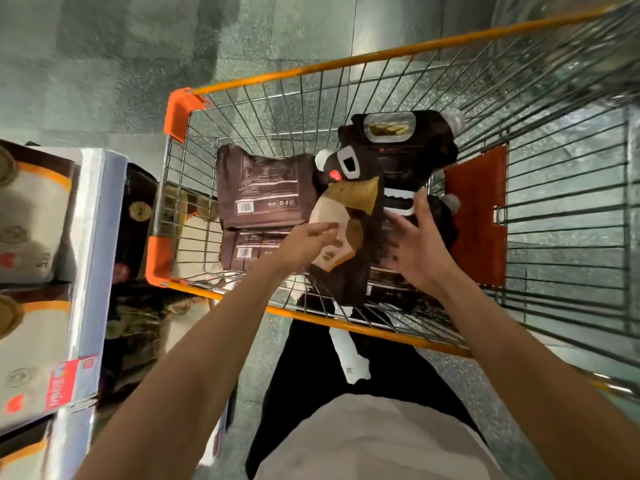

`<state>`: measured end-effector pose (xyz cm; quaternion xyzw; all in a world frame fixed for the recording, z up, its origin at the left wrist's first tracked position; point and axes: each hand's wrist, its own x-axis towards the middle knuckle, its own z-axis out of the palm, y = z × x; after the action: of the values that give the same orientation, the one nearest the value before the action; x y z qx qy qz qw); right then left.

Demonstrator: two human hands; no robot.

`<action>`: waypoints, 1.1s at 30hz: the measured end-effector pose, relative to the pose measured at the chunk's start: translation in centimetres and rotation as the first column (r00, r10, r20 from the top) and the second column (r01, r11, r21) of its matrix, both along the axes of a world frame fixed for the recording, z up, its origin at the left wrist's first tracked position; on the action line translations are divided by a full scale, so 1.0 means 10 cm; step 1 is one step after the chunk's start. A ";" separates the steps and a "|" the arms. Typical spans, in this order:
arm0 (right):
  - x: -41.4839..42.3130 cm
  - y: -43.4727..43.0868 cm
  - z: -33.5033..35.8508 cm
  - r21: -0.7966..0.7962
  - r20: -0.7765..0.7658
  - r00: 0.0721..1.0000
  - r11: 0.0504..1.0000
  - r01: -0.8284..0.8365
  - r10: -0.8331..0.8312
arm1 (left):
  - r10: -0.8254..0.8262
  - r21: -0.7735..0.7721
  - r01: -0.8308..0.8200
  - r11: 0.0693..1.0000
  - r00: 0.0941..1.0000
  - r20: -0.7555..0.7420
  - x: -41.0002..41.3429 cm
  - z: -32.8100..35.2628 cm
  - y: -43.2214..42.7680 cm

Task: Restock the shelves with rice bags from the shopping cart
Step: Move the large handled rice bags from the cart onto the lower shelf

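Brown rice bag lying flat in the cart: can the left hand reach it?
Probably yes. The brown bag lies uncovered just beyond the left hand, and the cart is open on top. But that hand rests on the lifted bag, so it should let go first.

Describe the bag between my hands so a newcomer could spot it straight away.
Look in the orange-rimmed cart. Near its close edge, one bag stands tilted up between the left hand and right hand. Unlike the brown bags lying flat beside it with barcodes showing, it shows a cream and tan front.
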<state>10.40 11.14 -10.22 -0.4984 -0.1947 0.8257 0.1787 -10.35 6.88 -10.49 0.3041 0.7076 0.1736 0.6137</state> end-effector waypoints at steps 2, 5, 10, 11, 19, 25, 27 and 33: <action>-0.02 -0.05 0.01 0.084 0.103 0.990 0.991 -0.106 0.097 | 0.042 0.004 -0.041 0.999 0.999 -0.001 0.04 -0.15 0.09; -0.05 -0.14 -0.16 0.143 0.394 0.910 0.969 -0.200 0.130 | 0.154 -0.022 -0.153 0.988 0.987 0.049 0.03 -0.29 0.17; 0.25 -0.06 -0.56 0.138 0.621 0.779 0.990 0.003 -0.089 | 0.096 0.035 -0.093 0.995 0.989 -0.116 0.00 -0.49 0.13; 0.33 -0.03 -0.59 0.099 0.627 0.776 0.995 0.003 -0.065 | 0.095 0.013 -0.094 0.995 0.988 -0.122 -0.02 -0.54 0.11; 0.56 0.10 -0.84 0.076 0.654 0.756 0.996 -0.046 -0.015 | 0.233 -0.131 -0.240 0.962 0.970 -0.066 -0.03 -0.86 0.25; 0.62 0.14 -1.09 -0.031 0.622 0.782 0.999 -0.029 0.042 | 0.345 -0.337 -0.260 0.905 0.911 0.226 0.00 -0.93 0.27; 0.62 0.15 -1.09 -0.060 0.587 0.808 0.998 -0.019 0.050 | 0.320 -0.385 -0.182 0.905 0.888 0.332 -0.03 -0.94 0.24; 0.63 0.12 -1.15 -0.045 0.634 0.773 0.999 0.012 0.019 | 0.253 -0.450 -0.055 0.891 0.885 0.392 -0.16 -1.00 0.33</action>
<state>16.71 12.38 -21.69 -0.7510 -0.2252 0.6142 0.0895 -11.91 10.23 -20.47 0.0568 0.5934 0.1281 0.7926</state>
